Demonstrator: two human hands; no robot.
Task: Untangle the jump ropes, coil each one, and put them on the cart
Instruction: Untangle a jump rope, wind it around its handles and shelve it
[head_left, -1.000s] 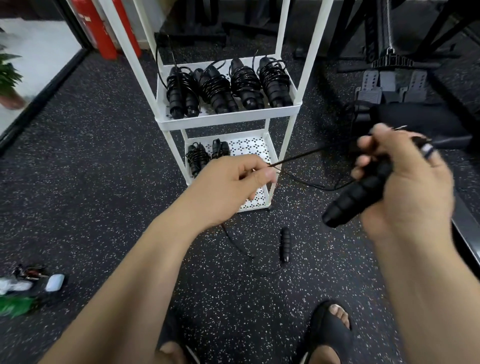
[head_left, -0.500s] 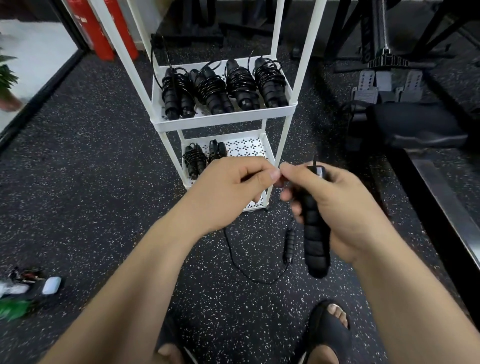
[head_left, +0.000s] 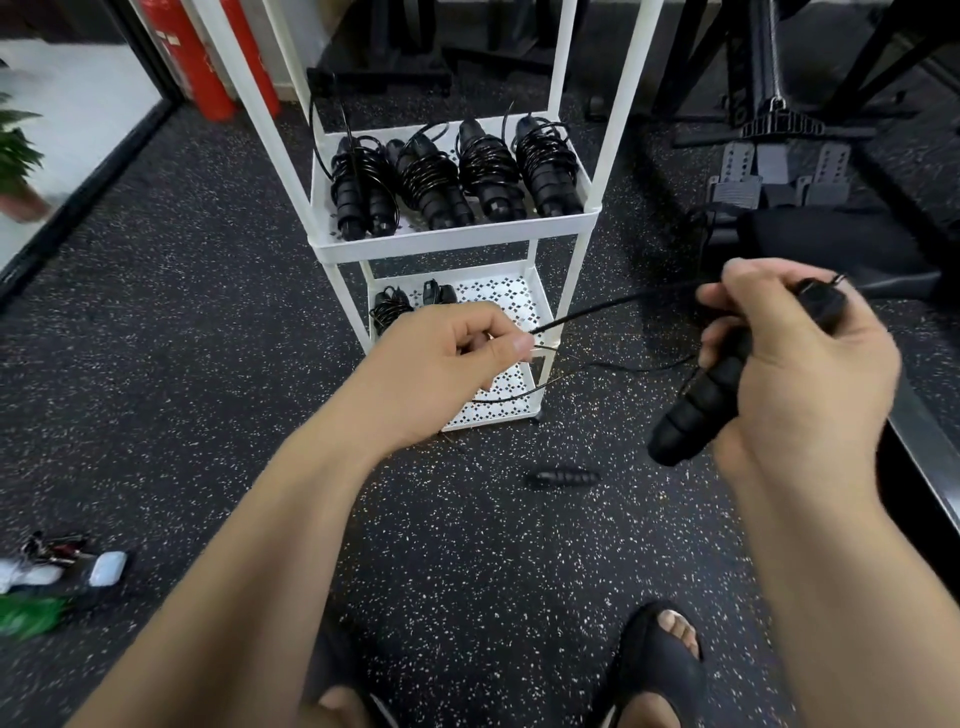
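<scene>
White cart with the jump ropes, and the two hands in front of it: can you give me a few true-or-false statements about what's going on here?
1. The right hand grips a black ribbed jump-rope handle. True.
2. The left hand is empty. False: it pinches the thin black cord.
3. Four coiled black jump ropes lie on the white metal cart's upper visible shelf. True.
4. A loose black handle lies on the cart's bottom shelf. False: it lies on the speckled black floor.

A gym is indicated: speckled black rubber flooring (head_left: 182, 364) is laid throughout, a black steel exercise machine (head_left: 743, 67) with perforated foot plates (head_left: 737, 166) and a padded seat (head_left: 831, 244) is seen at upper right, and coiled jump ropes (head_left: 488, 171) are stored on a white cart (head_left: 452, 244) at top centre.
</scene>
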